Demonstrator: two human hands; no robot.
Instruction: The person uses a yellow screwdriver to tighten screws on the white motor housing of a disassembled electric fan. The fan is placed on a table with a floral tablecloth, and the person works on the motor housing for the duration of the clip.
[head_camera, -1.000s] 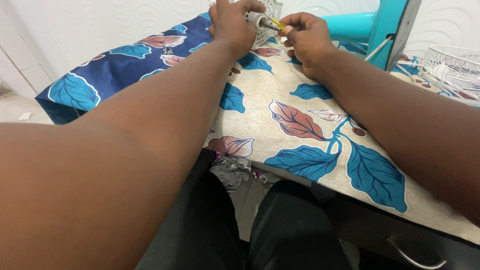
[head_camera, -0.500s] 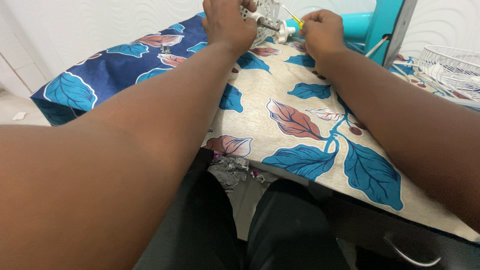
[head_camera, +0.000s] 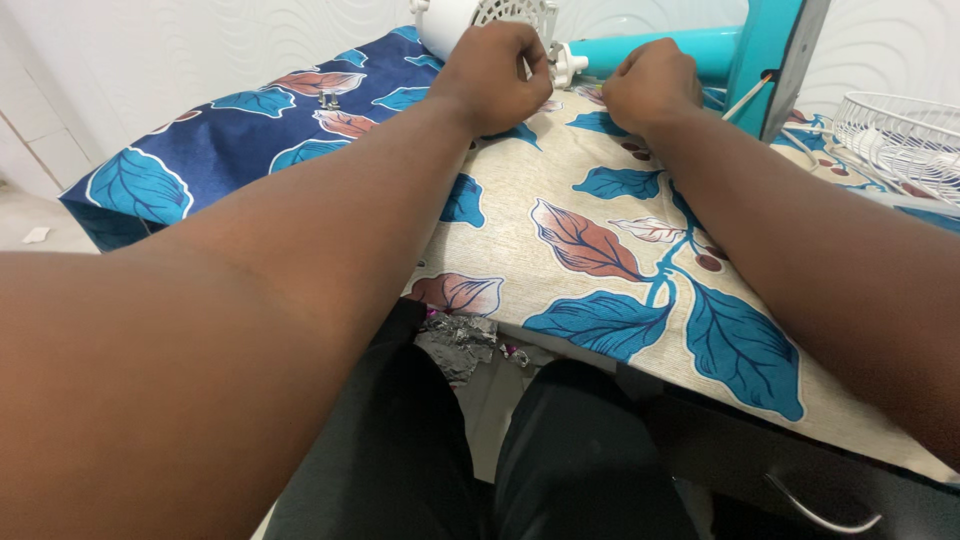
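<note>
Head view shows the left hand (head_camera: 492, 72) curled into a loose fist against the white motor housing (head_camera: 455, 20) of a fan lying on the table; whether it grips anything I cannot tell; just to its right a white shaft end (head_camera: 566, 62) sticks out between the hands, and the right hand (head_camera: 652, 85) is closed too, its fingers hidden; beyond that hand runs the teal fan pole (head_camera: 660, 48) and teal upright (head_camera: 778, 60); farther right lies a white wire guard (head_camera: 895, 135), off the fan, so disassembly or reassembly seems partway; beneath all, a leaf-patterned cloth (head_camera: 600, 240); no packages or labels show.
</note>
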